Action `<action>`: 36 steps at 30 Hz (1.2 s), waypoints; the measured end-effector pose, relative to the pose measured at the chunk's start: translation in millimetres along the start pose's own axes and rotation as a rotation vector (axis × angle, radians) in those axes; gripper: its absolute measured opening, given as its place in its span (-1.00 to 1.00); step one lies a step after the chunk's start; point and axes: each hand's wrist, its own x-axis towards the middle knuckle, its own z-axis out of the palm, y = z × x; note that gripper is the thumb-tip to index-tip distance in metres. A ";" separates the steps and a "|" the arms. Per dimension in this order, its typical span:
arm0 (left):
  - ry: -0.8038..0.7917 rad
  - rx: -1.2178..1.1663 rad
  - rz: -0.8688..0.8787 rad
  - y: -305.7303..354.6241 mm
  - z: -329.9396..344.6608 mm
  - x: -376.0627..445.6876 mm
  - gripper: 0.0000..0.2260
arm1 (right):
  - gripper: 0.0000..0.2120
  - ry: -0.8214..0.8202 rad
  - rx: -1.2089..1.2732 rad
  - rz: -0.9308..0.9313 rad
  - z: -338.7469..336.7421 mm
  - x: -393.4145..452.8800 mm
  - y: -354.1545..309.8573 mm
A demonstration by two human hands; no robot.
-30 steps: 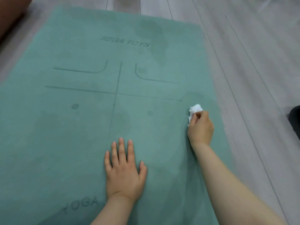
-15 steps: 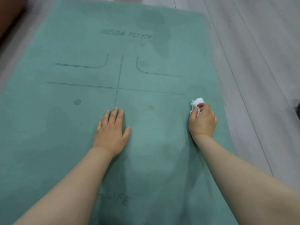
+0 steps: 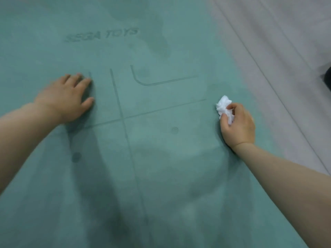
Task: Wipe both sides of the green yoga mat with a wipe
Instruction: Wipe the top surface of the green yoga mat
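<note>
The green yoga mat (image 3: 161, 167) lies flat on the floor and fills most of the view, printed with dark guide lines, dots and lettering. Darker damp patches show near its far end and down the middle. My left hand (image 3: 66, 99) rests flat on the mat left of the centre line, fingers straight. My right hand (image 3: 237, 126) grips a crumpled white wipe (image 3: 223, 106) and holds it against the mat close to the right edge.
Grey wood-look floor (image 3: 277, 51) runs along the mat's right side. A dark object (image 3: 328, 77) sits at the right border of the view.
My left hand has slid forward and to the left across the mat. My right hand with the wipe stays near the right edge. The camera has moved closer to the mat's far end.
</note>
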 end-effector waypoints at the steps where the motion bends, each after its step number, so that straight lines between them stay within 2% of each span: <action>1: -0.020 0.006 -0.003 -8.5 -2.5 5.3 -0.39 | -0.72 -0.011 -0.024 0.010 -1.9 0.0 -0.5; 9: -0.087 0.012 0.172 26.1 -38.7 66.8 -0.39 | -0.68 -0.135 -0.183 0.007 -9.9 5.7 -3.8; 17: -0.061 -0.080 0.152 31.6 -53.8 167.3 -0.41 | -0.60 -0.217 -0.201 0.055 -11.8 12.0 -8.2; 21: -0.027 -0.086 0.202 24.9 -52.5 200.2 -0.28 | -0.62 -0.207 -0.202 0.038 -11.7 11.8 -7.0; 31: 0.131 -0.160 0.278 17.4 -32.0 212.9 -0.35 | -0.72 -0.238 -0.160 0.049 -13.9 12.5 -4.4; 36: 0.170 -0.172 0.303 18.5 -31.1 215.0 -0.36 | -0.76 -0.178 -0.169 0.037 -12.2 11.9 -4.3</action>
